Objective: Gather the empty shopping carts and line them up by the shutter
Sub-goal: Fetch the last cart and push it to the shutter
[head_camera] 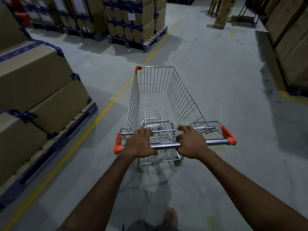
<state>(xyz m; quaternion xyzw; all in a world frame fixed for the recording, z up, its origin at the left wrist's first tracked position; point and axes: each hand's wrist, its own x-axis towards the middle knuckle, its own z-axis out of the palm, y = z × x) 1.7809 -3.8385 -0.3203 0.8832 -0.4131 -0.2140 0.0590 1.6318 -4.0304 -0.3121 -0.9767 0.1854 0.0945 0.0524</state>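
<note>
An empty wire shopping cart [160,97] with orange corner caps stands on the grey warehouse floor right in front of me, its basket pointing away. Its chrome handle bar [215,141] runs across the near end. My left hand [139,144] is wrapped around the left part of the bar. My right hand [191,142] grips the bar to the right of centre. No shutter and no other cart are in view.
Stacked cardboard boxes on blue pallets [38,90] line the left side, more pallets of boxes [133,22] stand ahead on the left. Tall boxes [293,47] rise on the right. A yellow floor line [103,110] runs diagonally. My sandalled foot [171,217] shows below.
</note>
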